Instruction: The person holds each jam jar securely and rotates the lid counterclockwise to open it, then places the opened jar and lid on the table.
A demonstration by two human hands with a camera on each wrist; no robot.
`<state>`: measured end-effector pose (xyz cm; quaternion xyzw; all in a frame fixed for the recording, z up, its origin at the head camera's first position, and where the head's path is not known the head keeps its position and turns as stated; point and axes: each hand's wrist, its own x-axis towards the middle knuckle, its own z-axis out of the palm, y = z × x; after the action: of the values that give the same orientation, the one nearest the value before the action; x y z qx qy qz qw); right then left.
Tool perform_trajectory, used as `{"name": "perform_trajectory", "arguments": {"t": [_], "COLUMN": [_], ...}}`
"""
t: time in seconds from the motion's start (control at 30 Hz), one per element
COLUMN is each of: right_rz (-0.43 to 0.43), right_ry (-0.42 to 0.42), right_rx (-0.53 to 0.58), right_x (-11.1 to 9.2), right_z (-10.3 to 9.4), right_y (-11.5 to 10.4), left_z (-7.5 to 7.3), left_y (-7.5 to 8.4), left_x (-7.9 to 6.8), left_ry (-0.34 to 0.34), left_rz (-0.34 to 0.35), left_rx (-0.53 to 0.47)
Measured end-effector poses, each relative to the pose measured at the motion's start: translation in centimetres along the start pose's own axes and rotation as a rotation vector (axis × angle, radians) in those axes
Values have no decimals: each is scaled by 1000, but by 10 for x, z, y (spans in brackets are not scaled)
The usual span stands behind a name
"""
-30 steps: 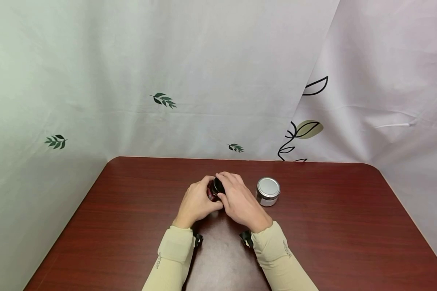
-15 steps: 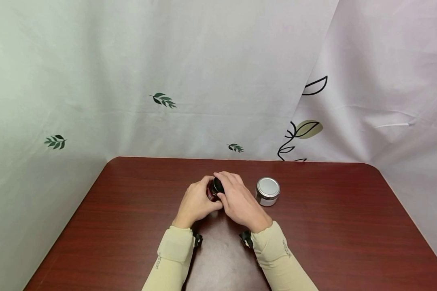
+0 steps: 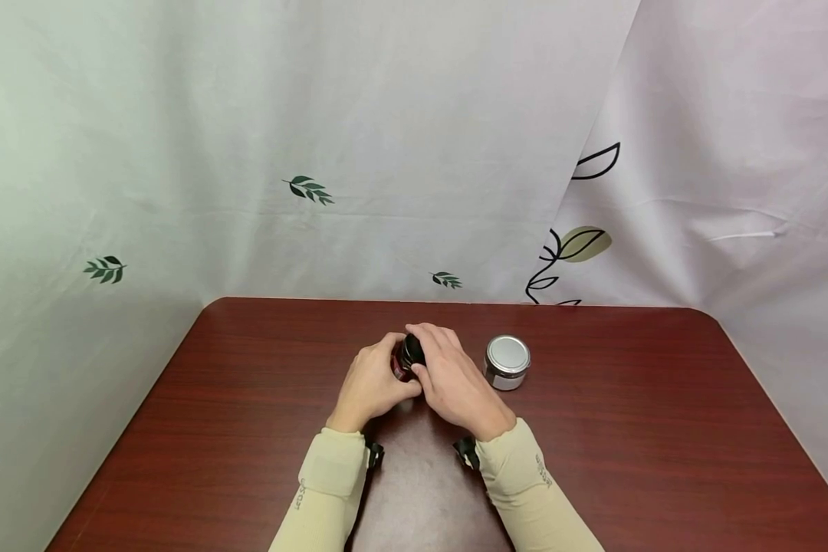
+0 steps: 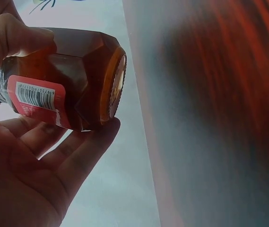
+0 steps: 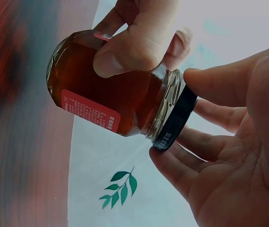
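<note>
A glass jar (image 5: 129, 97) of dark amber contents, with red labels, is held on its side above the table. My left hand (image 3: 372, 383) grips its body, the thumb on one side and fingers beneath the glass in the left wrist view. The fingertips of my right hand (image 3: 455, 383) pinch the rim of the black lid (image 5: 177, 119). Part of the clear threaded neck (image 5: 165, 106) shows beside the lid. A label with a barcode (image 4: 36, 94) faces the left wrist camera. Seen from the head, the hands cover most of the jar.
A second, squat jar (image 3: 507, 362) with a silver lid stands upright on the table, right of my right hand. The dark red wooden table (image 3: 628, 429) has rounded far corners. White cloth with leaf prints (image 3: 379, 138) hangs behind it and at both sides.
Both hands stay in nearly the same place around the jar. The right fingers and black lid have shifted only slightly.
</note>
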<state>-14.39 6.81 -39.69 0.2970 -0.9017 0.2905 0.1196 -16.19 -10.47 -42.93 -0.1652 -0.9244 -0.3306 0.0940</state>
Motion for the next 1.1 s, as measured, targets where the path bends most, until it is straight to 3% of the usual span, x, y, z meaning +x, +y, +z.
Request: {"name": "perform_trajectory", "arguments": {"t": [1.1], "right_rz": [52], "right_ry": [29], "right_rx": [58], "right_x": [0], "right_z": [-2], "right_y": [1], "left_z": [-3], "left_y": [-3], "left_x": [0], "left_ry": [-3], "left_rz": [-11], "left_rx": [-34]}}
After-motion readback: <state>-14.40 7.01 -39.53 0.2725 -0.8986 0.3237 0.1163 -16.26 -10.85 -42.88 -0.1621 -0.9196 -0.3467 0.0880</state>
